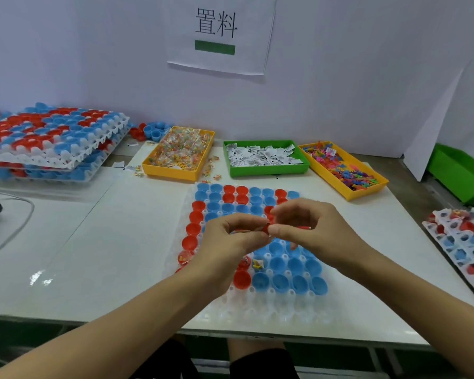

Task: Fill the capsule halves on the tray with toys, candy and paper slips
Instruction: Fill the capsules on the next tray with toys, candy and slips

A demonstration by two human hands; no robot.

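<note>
Centrally, both hands meet above the white capsule tray (pixel 257 305) on the bench (pixel 93 255). Left hand (pixel 230 236) and right hand (pixel 309 228) are each pinched, thumb against forefinger, on one small red item (pixel 266 228) held between them; whether it is a capsule half or a toy cannot be told. The tray lies directly below the hands, its blue capsule halves (pixel 288 272) and red capsule halves (pixel 193 228) seated open side up. Most look unfilled; a few at the near left, such as a filled red half (pixel 185 257), already hold contents.

Supply bins stand along the far edge: a yellow candy bin (pixel 179 153) far left, a green bin of paper slips (pixel 263 157) straight ahead, and a yellow toy bin (pixel 342 168) far right. The toy bin lies nearer the right hand, the candy bin nearer the left. Judged from this, the held item need only go straight down into a cell; any refill calls for a reach away toward the far edge.
</note>
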